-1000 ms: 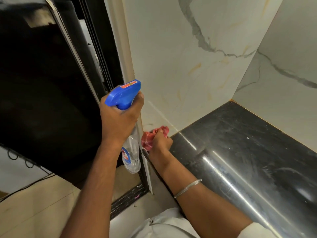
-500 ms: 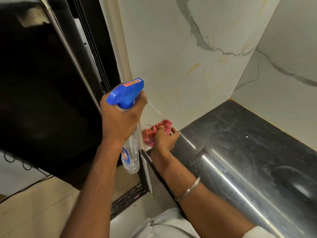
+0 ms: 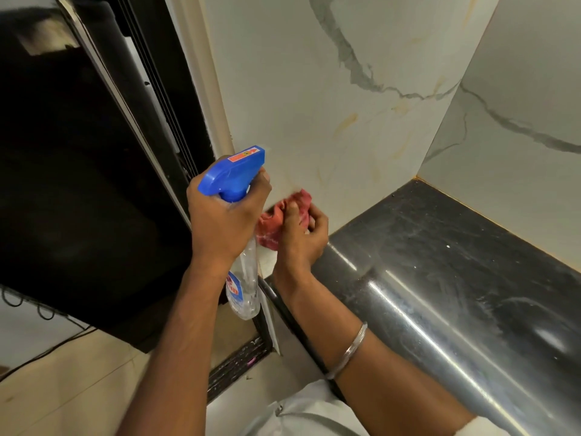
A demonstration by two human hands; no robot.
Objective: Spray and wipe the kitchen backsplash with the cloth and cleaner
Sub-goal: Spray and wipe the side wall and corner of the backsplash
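The right hand (image 3: 301, 240) bunches the red cloth (image 3: 272, 226) in curled fingers (image 3: 319, 220), low against the marble backsplash (image 3: 314, 105), just above the dark surface (image 3: 440, 262). The left hand (image 3: 220, 228) wraps the spray bottle (image 3: 234, 176), held upright for spraying.

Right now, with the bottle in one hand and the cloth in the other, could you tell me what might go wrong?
The spray bottle in the left hand aims just above the right hand, so a squeeze may wet that hand rather than the backsplash. The cloth is bunched small and may leave streaks. The bangle on the right wrist sits near the countertop edge and might scrape it.
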